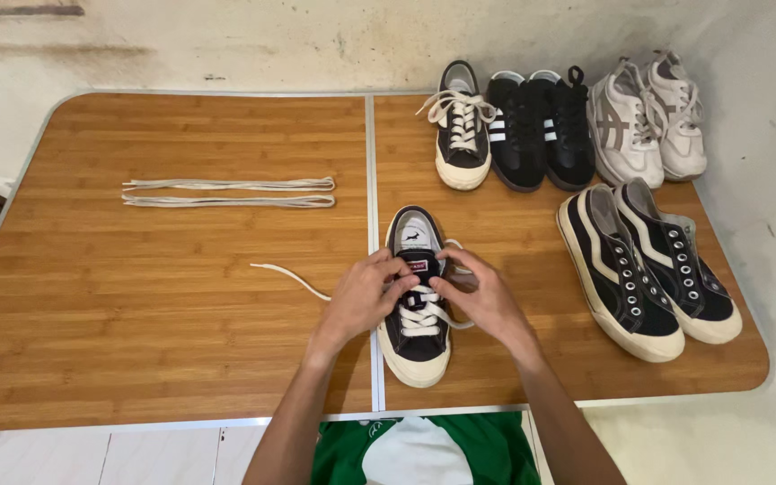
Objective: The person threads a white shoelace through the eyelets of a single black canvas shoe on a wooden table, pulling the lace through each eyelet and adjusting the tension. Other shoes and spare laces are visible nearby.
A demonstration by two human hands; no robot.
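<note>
On the wooden table, 7 shoes and 2 spare laces. One black sneaker lies at centre btw. both hands: left hand and right hand pinch its cream lace near the tongue.

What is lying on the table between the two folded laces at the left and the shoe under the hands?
In the head view, only one loose lace end running from the shoe; otherwise bare table.
</note>
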